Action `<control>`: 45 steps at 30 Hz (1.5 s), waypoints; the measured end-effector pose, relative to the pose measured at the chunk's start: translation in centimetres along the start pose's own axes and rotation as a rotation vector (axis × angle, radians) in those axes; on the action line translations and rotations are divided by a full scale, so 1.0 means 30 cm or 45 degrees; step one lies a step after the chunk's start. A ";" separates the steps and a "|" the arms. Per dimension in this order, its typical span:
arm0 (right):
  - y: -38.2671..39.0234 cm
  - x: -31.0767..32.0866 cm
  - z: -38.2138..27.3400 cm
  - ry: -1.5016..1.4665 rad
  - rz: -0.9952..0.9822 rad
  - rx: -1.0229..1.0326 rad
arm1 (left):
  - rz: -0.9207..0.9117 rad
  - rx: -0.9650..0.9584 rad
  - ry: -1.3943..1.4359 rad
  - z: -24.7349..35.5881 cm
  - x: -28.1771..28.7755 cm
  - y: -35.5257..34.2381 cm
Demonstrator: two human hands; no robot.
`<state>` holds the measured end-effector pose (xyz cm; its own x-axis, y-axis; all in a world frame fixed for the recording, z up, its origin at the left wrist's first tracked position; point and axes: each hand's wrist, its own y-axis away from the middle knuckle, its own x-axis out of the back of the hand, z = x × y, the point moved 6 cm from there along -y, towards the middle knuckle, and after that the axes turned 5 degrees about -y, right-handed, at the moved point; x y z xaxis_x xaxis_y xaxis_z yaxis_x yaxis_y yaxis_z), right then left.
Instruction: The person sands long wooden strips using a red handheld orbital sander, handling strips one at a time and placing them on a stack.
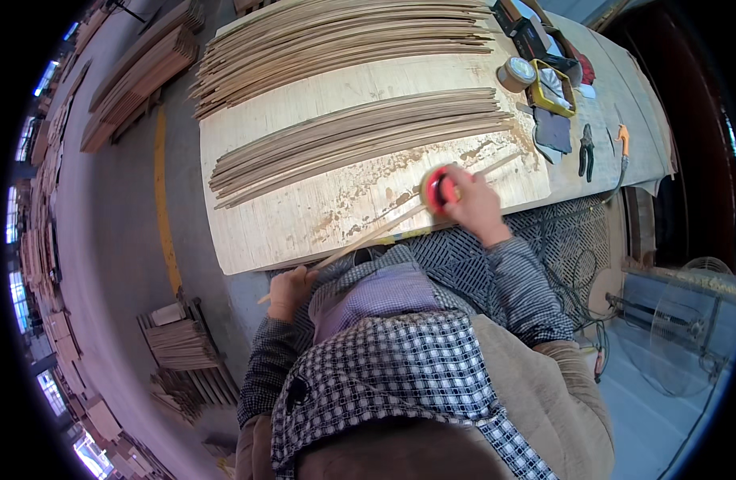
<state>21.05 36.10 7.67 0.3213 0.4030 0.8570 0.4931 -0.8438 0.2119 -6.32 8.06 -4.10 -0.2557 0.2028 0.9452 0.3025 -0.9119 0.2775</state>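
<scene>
My left hand (290,288) is closed around a thin pale wooden strip (401,218) near its lower end, just off the board's front edge. The strip runs diagonally up to the right across the plywood board (248,244). My right hand (469,205) grips a red round tool (430,189) with a dark middle and pale rim, on or just over the strip; it is slightly blurred. Behind them lies a bundle of long narrow strips (352,140), and another larger bundle (340,36) is at the back of the board. Brown specks dot the board around the tool.
At right are a round tub (517,74), yellow basket (561,100), black boxes (534,40), dark pliers (585,152) and an orange-handled tool (622,140). A fan (688,320) and cables stand lower right. Stacked boards (144,80) and a rack of strips (180,344) are left.
</scene>
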 end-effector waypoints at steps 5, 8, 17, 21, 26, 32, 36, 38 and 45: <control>0.151 -0.239 -0.294 -0.156 -0.227 0.476 | -0.039 -0.034 -0.038 -0.016 -0.014 -0.006; 0.213 -0.314 -0.396 -0.032 -0.222 0.752 | -0.144 -0.010 0.020 -0.003 0.028 0.000; 0.068 -0.037 -0.013 -0.030 0.100 0.183 | -0.482 0.119 0.072 -0.077 0.011 0.013; -0.079 0.040 0.307 0.015 0.311 0.072 | -0.473 -0.237 0.018 -0.093 -0.009 -0.007; -0.165 0.152 0.440 -0.696 0.120 -0.067 | -0.412 -0.420 0.185 -0.125 -0.036 0.003; -0.125 -0.163 0.353 0.229 0.223 0.431 | -0.335 -0.556 0.088 -0.081 -0.039 -0.005; 0.014 -0.226 -0.053 -0.123 -0.020 0.433 | -0.265 -0.577 0.116 -0.060 -0.039 -0.016; 0.097 -0.220 -0.215 -0.232 -0.096 0.518 | -0.254 -0.545 0.196 -0.064 -0.049 -0.014; -0.008 -0.171 0.047 -0.063 0.168 0.452 | -0.324 -0.362 0.066 -0.049 0.004 -0.016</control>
<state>20.43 34.74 2.55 0.4350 0.3226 0.8406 0.6915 -0.7177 -0.0824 -7.86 8.00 -4.38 -0.3381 0.4236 0.8404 -0.0414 -0.8988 0.4364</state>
